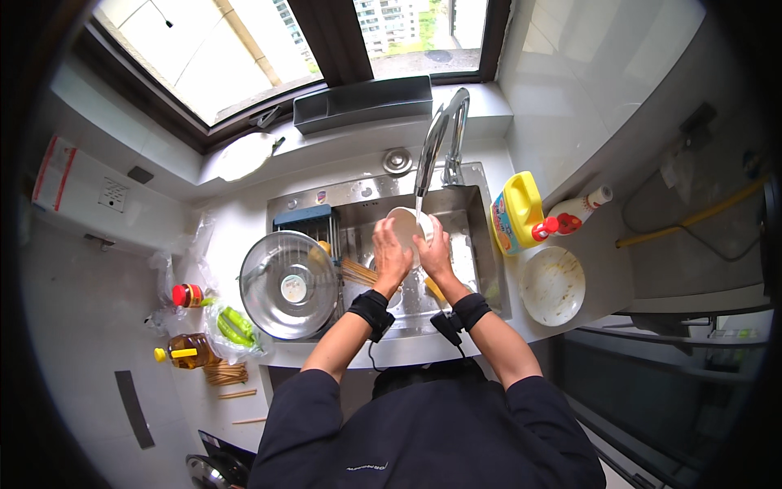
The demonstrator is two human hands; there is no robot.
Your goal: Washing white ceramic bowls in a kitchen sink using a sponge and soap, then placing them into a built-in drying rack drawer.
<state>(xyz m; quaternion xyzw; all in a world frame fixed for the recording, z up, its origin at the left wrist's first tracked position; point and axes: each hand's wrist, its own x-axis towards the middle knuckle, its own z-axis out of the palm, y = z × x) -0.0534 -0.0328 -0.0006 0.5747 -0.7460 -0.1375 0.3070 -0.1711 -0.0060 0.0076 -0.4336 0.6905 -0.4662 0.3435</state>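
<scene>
My left hand (393, 257) and my right hand (432, 247) grip a white bowl (404, 221) from its two sides, tilted over the sink. Water from the chrome faucet (427, 150) runs down into it. Below lies the stainless steel sink (360, 229), its floor wet. Wooden chopsticks (359, 272) rest in the basin left of my left hand. A yellow sponge (434, 288) shows beneath my right wrist, partly hidden by it.
A large transparent bowl (259, 287) covers much of the drain rack (303, 214) at left. On the right stand a yellow detergent jug (519, 208), a white bottle (583, 209) and a soiled white plate (553, 286). Bagged green peppers (235, 327) and an oil bottle (190, 351) occupy the left counter.
</scene>
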